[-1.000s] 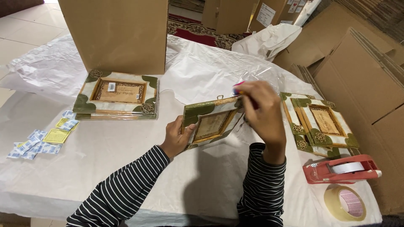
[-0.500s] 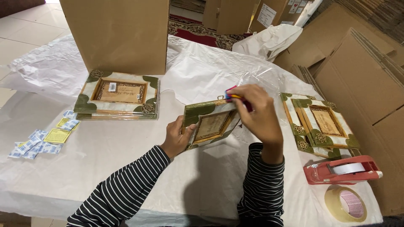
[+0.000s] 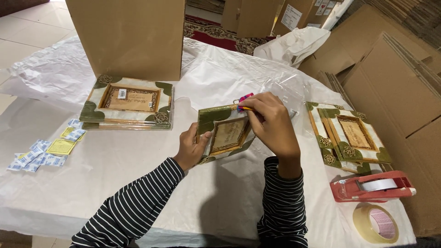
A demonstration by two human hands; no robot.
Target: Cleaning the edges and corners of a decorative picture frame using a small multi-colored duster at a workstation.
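My left hand point(image 3: 192, 149) grips tilted green-and-cream frame point(image 3: 224, 133) at lower edge, mid-table. My right hand point(image 3: 271, 123) pinches pink tool point(image 3: 245, 98) at top corner — slip could scratch wood inlay. One-handed hold thin — frame could twist, drop onto white sheet point(image 3: 138, 183).

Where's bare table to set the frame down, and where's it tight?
Free: the white sheet between the stacked frames at left and the held frame; also the near edge below the sachets, beside the left hand. Crowded: right of the right hand, with the frame pile, red tape dispenser and tape roll.
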